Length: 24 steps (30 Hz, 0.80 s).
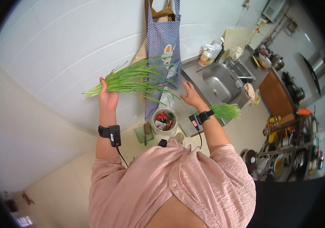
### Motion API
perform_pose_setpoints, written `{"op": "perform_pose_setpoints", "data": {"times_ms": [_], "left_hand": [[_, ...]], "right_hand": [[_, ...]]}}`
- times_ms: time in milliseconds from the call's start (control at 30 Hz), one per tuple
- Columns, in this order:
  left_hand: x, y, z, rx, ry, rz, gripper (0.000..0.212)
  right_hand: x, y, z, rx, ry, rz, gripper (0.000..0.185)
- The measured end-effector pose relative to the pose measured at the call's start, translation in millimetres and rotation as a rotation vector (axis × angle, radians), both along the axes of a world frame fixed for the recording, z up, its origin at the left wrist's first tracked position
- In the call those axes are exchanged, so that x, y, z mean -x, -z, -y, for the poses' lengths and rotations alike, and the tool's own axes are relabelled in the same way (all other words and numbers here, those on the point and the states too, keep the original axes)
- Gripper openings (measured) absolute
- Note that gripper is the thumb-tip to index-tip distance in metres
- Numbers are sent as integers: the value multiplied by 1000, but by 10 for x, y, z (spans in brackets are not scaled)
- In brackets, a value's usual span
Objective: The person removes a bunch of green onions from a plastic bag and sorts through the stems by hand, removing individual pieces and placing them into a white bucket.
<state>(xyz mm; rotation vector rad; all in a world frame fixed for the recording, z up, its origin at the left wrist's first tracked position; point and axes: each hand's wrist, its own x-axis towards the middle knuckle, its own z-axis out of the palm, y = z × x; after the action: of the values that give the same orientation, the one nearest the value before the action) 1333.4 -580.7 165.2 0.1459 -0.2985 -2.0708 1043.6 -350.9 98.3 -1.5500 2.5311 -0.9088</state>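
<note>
My left hand grips a bunch of long green chives near the pale stem ends. Their leaf tips fan out to the right, in front of a blue checked apron hanging on the wall. My right hand is empty, fingers apart, near the leaf tips and above the left end of the steel counter. Another heap of green leaves lies on the counter, partly hidden behind my right wrist. Each wrist wears a black strapped device.
Below the apron stands a waste bin with rubbish inside. A green dustpan sits beside it. The steel sink has spray bottles at its back. A crowded rack of cookware stands to the right.
</note>
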Motion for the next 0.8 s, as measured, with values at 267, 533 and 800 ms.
{"op": "perform_pose_setpoints", "data": {"times_ms": [267, 533, 800], "left_hand": [[65, -11, -70, -114, 201, -129, 10], [597, -2, -722, -85, 382, -137, 13], [1502, -59, -1958, -44, 509, -128, 11]], "right_hand": [[-646, -477, -577, 387, 326, 255, 22], [-856, -883, -1386, 648, 347, 296, 18], [-282, -751, -3033, 839, 434, 386, 20]]}}
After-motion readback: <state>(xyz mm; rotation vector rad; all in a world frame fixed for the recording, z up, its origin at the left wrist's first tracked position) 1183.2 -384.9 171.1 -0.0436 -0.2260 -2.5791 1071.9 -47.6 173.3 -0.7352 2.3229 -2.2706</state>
